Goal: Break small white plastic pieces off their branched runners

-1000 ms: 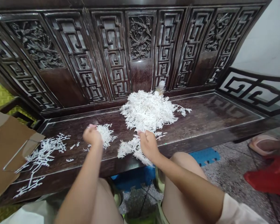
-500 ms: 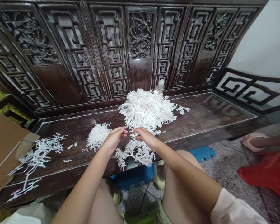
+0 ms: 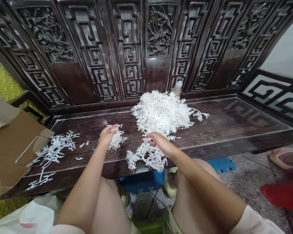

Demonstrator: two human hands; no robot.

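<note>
- Here's your right hand (image 3: pixel 160 141), thumb and fingers closed in a pinch on slender white sprigs (image 3: pixel 147 139), just in front of the big white heap (image 3: pixel 161 112) on the dark bench (image 3: pixel 229 120).
- Over to your left hand (image 3: pixel 106 136), poised at the small pile (image 3: pixel 118 140): fingertips nearly together, white bits showing at them, but I can't tell whether they're gripped or lie behind.
- A light pinch near the stem looks wisest; squeezing hard could crush those fine tips.
- Keep the right-hand sprigs lined up, I'd say, and lift clear of the loose cluster (image 3: pixel 152 157) at the bench's front edge, since the branches look ready to snag.
- Lay pieces squarely on the small pile; stray bits already dot the wood beside it.
- Now the containers! At far left a cardboard box (image 3: pixel 19 143), its inside out of sight, with bare branched stems (image 3: pixel 56 148) next to it.
- Lower left, a white bag (image 3: pixel 36 211), contents hidden.
- Behind the heap, a white-capped bottle (image 3: pixel 178 85), something yellowish low down; what, I can't tell.
</note>
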